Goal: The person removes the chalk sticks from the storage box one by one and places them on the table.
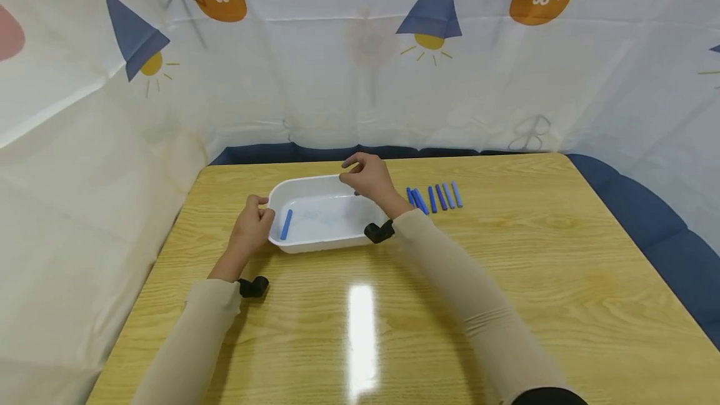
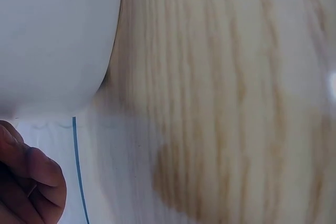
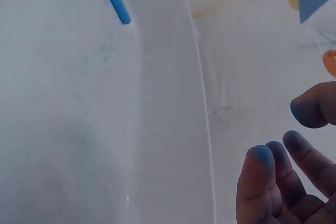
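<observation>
A white tray [image 1: 315, 245] sits on the wooden table, with one blue stick [image 1: 286, 225] that looks like chalk lying at its left end. My left hand [image 1: 251, 225] holds the tray's left rim; in the left wrist view its fingers [image 2: 47, 169] are curled beside the white wall. Above the tray's far right rim is my right hand [image 1: 371, 179]. The right wrist view shows its fingertips [image 3: 261, 158] stained blue, thumb and fingers apart, nothing between them. A small dark spot shows just below that hand, too small to identify.
Right of the tray, several blue sticks [image 1: 442, 197] lie in a loose row on the table [image 1: 506, 280], some partly behind the right wrist. A printed white cloth [image 1: 360, 80] hangs behind. Dark blue padding [image 1: 630, 205] borders the table's far and right edges.
</observation>
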Available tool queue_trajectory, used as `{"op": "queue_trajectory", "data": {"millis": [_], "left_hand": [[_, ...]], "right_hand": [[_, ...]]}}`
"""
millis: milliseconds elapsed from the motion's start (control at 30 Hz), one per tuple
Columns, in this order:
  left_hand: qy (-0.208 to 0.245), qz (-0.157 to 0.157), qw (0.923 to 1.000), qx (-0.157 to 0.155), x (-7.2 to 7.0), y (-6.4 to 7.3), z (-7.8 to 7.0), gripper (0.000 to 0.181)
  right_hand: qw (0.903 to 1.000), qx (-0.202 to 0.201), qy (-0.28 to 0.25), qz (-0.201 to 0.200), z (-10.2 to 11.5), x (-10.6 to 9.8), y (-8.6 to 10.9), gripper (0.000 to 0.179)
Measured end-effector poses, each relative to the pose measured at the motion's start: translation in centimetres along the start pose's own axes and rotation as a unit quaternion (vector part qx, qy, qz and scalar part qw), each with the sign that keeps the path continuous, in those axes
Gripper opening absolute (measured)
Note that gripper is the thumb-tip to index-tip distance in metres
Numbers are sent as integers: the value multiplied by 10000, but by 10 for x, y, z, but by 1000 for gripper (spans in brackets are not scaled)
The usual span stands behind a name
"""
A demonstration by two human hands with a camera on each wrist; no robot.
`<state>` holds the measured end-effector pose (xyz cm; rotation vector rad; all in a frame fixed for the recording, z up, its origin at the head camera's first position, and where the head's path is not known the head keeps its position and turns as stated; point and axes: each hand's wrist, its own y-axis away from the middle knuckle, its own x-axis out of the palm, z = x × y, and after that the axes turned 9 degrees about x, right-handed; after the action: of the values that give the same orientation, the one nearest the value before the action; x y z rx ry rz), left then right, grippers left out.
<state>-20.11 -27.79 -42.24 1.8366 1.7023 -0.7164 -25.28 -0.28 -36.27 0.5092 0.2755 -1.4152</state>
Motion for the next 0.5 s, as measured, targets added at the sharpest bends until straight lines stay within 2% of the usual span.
{"op": "queue_trajectory", "data": {"millis": [267,500], "left_hand": [[2,75,10000,-50,0,-1,-3,50],[16,37,10000,7,1,0,-2,50]], "right_hand": [[9995,-14,-139,299,8,34,2,30],[9988,62,-9,495,9,78,7,24]]}}
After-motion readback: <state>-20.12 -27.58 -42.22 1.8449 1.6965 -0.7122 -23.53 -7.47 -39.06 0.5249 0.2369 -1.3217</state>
